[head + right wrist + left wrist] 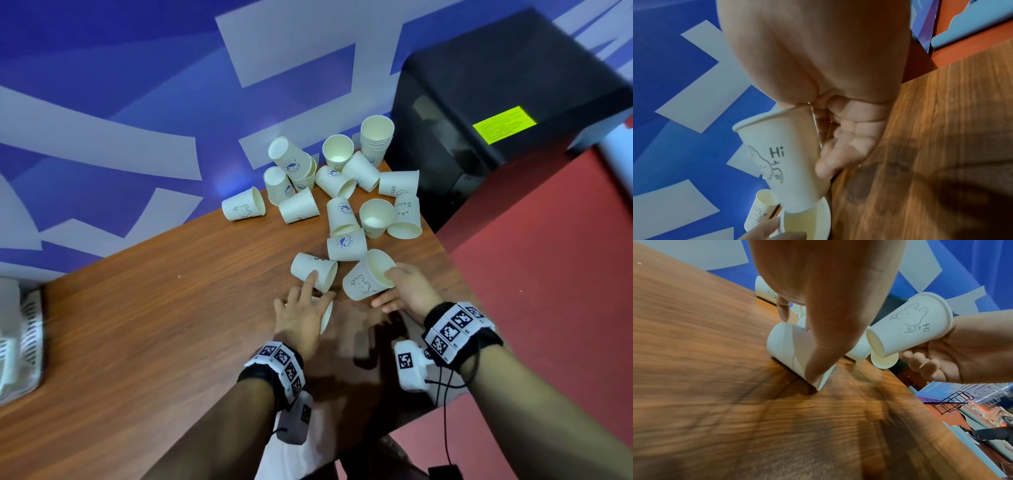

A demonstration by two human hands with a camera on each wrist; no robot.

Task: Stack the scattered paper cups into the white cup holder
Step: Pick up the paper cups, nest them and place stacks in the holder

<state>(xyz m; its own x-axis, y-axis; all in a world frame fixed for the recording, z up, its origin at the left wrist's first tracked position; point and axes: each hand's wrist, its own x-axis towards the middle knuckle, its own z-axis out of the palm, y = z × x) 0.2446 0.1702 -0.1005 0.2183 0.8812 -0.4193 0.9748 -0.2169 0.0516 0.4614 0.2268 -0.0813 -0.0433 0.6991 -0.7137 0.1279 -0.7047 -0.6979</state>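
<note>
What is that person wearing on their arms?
Both arms are bare, with no sleeves. Each wrist has a black band covered in white squares with black checker-like markings. A small white camera box hangs beneath each, and a thin black cable dangles from the right one.

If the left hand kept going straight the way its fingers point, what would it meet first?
The left hand already grips one lying cup. Its index finger points at the next lying cup just ahead and seems to touch it already; beyond that lies the blue-logo cup.
</note>
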